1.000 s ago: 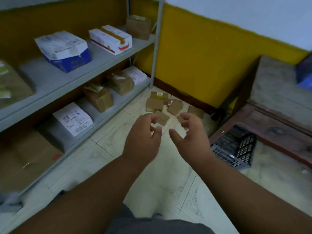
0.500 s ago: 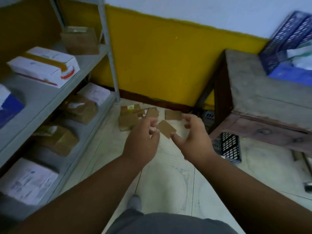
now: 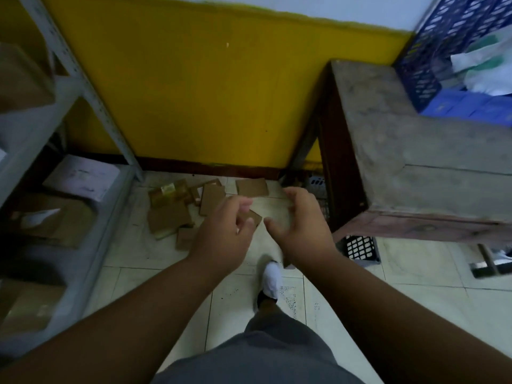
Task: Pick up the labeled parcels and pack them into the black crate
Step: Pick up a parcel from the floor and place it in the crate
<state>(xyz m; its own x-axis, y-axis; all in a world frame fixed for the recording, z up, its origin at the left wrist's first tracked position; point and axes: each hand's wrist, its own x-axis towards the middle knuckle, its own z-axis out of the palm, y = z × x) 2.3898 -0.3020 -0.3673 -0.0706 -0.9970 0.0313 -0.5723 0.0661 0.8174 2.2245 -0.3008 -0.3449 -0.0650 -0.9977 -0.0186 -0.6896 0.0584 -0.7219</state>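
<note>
Down near the bottom of the view, a gray trouser leg (image 3: 266, 353) and a white shoe (image 3: 271, 278) stand on the pale tile floor (image 3: 155, 289). Just past the shoe, two bare arms reach out in front. Both hands hang in the air with loosely curled fingers and hold nothing: the left hand (image 3: 221, 231) is over the floor, and the right hand (image 3: 302, 225) is beside it. A bit farther on, the small brown parcels (image 3: 171, 212) lie in a loose pile on the floor, close to the yellow wall (image 3: 210, 92). They look like thin cardboard, so I think they are light and fairly stiff, not slippery, and could bend if squeezed hard. Most lie flat with a wide face up. Pinching one by two facing edges, thumb on one side and fingers on the other, looks like the best hold. Their long sides point in mixed ways; one flat parcel (image 3: 212, 200) has its long side running away from the person toward the wall. To the right, the black crate (image 3: 360, 249) sits on the floor, partly under the wooden table (image 3: 415, 151). To the left stands a gray shelf (image 3: 110, 206) with bigger boxes on it.
</note>
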